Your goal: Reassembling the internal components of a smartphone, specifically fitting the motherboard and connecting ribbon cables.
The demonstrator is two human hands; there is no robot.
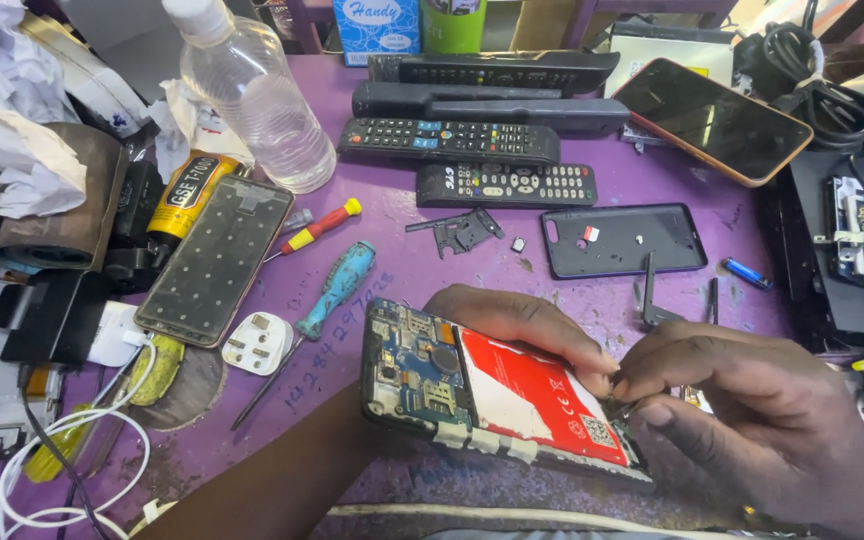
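Observation:
An opened phone (432,375) with a blue circuit board and a red battery (532,395) lies back-up near the front edge of the purple table (402,265). My left hand (517,320) wraps around it from behind and holds it. My right hand (742,395) pinches its fingertips together at the phone's lower right end, beside the battery; whatever small thing sits between the fingertips is too small to tell.
Several remote controls (452,140) lie at the back, with an orange-edged phone (712,118), a black back cover (622,240), a clear bottle (252,95), a glue tube (187,195), a phone frame (217,260), two screwdrivers (332,290), a white plug (257,343) and white cable (62,470).

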